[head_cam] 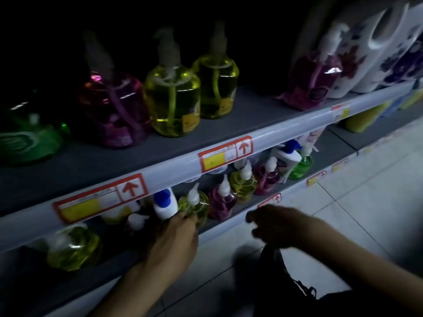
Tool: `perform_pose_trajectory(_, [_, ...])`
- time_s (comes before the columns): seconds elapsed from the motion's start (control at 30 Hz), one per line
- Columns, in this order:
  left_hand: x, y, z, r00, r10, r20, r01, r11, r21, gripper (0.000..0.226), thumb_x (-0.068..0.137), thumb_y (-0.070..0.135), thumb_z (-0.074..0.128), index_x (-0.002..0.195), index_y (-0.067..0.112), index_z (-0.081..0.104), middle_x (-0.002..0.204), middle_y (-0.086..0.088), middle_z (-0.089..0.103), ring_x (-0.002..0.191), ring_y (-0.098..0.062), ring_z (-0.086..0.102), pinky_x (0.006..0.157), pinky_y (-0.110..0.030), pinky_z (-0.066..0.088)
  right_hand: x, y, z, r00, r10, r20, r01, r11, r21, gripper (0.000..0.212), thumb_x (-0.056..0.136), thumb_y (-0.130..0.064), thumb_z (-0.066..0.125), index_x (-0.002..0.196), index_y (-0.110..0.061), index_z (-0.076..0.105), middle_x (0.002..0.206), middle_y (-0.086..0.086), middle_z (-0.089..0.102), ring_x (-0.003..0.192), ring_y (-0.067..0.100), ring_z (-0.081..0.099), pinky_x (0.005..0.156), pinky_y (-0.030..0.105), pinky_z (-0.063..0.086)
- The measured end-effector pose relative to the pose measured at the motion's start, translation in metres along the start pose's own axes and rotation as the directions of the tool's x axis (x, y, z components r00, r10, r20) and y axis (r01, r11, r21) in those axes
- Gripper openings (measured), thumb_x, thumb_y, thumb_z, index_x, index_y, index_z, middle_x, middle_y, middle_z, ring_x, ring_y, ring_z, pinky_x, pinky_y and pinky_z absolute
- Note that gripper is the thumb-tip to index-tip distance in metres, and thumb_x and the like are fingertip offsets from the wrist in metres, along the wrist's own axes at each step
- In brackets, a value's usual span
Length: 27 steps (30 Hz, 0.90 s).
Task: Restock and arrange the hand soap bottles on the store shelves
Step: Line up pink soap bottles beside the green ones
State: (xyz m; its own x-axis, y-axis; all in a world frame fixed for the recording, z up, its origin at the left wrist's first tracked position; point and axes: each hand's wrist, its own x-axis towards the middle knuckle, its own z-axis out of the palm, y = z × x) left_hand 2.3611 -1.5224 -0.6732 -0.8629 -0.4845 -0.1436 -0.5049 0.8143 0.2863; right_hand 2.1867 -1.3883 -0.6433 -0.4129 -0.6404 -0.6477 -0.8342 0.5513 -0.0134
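On the lower shelf (295, 184) stands a row of small pump bottles. My left hand (174, 241) reaches in and grips the base of a yellow soap bottle (198, 203), right beside a white bottle with a blue cap (165, 203). Further right in the row are a purple bottle (222, 201), another yellow bottle (243, 185), a second purple bottle (266, 177) and a green bottle (302, 165). My right hand (272, 224) hovers blurred in front of the shelf edge, fingers loosely curled, holding nothing.
The upper shelf (183, 167) carries big pump bottles: green (27, 138), pink (114, 106), two yellow (174, 99), and pink (315, 81) beside white detergent jugs (377, 53). A large yellow bottle (71, 248) sits low left. Tiled floor (366, 202) lies to the right.
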Motion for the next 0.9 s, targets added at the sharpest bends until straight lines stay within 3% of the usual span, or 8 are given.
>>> perform_pose_trajectory(0.1, [0.028,0.023,0.01,0.998,0.034,-0.048,-0.041,0.987,-0.152,0.022,0.095,0.023,0.043,0.113,0.025,0.054,0.121,0.004,0.053,0.109,-0.016,0.054,0.08,-0.021,0.038,0.028,0.067,-0.009,0.979,0.204,-0.006,-0.205,0.979,-0.018,0.041,0.1,-0.021,0.04,0.137,-0.005,0.046,0.143,0.013,0.048,0.131,0.026,0.046,0.104,0.025,0.034])
perform_pose_trajectory(0.17, [0.048,0.042,0.017,0.996,0.063,-0.063,-0.075,0.975,-0.208,0.032,0.096,0.024,0.043,0.127,0.025,0.049,0.132,0.004,0.046,0.118,-0.014,0.048,0.087,-0.019,0.036,0.048,0.124,-0.015,0.916,0.394,-0.077,-0.39,0.918,0.067,0.034,0.097,-0.014,0.043,0.125,0.0,0.054,0.127,0.016,0.057,0.117,0.029,0.056,0.095,0.027,0.042])
perform_pose_trajectory(0.23, [0.068,0.063,0.021,0.996,0.066,-0.056,-0.08,0.952,-0.295,0.038,0.098,0.022,0.043,0.135,0.023,0.043,0.14,0.003,0.039,0.126,-0.013,0.04,0.089,-0.012,0.028,0.059,0.169,-0.017,0.77,0.581,-0.262,-0.501,0.806,0.316,0.016,0.088,-0.009,0.047,0.103,-0.005,0.051,0.104,0.017,0.056,0.099,0.034,0.06,0.078,0.036,0.05])
perform_pose_trajectory(0.3, [0.088,0.085,0.027,0.997,0.058,-0.052,-0.073,0.932,-0.355,0.041,0.097,0.021,0.045,0.138,0.021,0.042,0.141,0.002,0.038,0.127,-0.013,0.038,0.091,-0.01,0.025,0.077,0.203,-0.022,0.656,0.658,-0.37,-0.496,0.745,0.446,0.027,0.086,-0.006,0.047,0.113,-0.011,0.046,0.112,0.022,0.049,0.103,0.042,0.058,0.077,0.042,0.049])
perform_pose_trajectory(0.4, [0.111,0.113,0.034,0.999,0.032,-0.02,-0.038,0.92,-0.389,0.045,0.095,0.021,0.047,0.14,0.025,0.04,0.148,0.004,0.034,0.133,-0.016,0.034,0.103,-0.021,0.026,0.103,0.223,-0.029,0.724,0.594,-0.35,-0.389,0.771,0.505,0.071,0.09,-0.001,0.048,0.152,-0.02,0.021,0.141,0.025,0.035,0.121,0.046,0.048,0.094,0.043,0.045])
perform_pose_trajectory(0.5, [0.124,0.13,0.043,0.995,0.078,0.067,-0.045,0.916,-0.399,0.048,0.094,0.02,0.047,0.141,0.027,0.037,0.147,0.001,0.033,0.136,-0.016,0.03,0.107,-0.024,0.023,0.127,0.229,-0.03,0.822,0.457,-0.339,-0.253,0.827,0.501,0.066,0.094,-0.002,0.047,0.153,-0.017,0.021,0.151,0.022,0.031,0.133,0.04,0.039,0.105,0.039,0.036])
perform_pose_trajectory(0.67, [0.14,0.14,0.05,0.985,0.14,0.096,-0.093,0.92,-0.381,0.045,0.095,0.021,0.045,0.139,0.026,0.038,0.141,0.001,0.038,0.13,-0.017,0.035,0.104,-0.024,0.028,0.135,0.235,-0.031,0.773,0.432,-0.463,-0.225,0.871,0.437,0.036,0.091,-0.008,0.051,0.125,-0.011,0.06,0.131,0.018,0.052,0.11,0.038,0.057,0.093,0.044,0.049])
perform_pose_trajectory(0.9, [0.145,0.156,0.063,0.985,0.173,-0.011,-0.16,0.886,-0.435,0.046,0.086,0.018,0.057,0.13,0.025,0.046,0.129,0.001,0.049,0.119,-0.02,0.048,0.096,-0.029,0.042,0.09,0.224,-0.045,0.722,0.487,-0.49,-0.13,0.792,0.596,0.02,0.075,0.005,0.07,0.094,0.002,0.068,0.102,0.023,0.068,0.089,0.039,0.068,0.079,0.049,0.056])
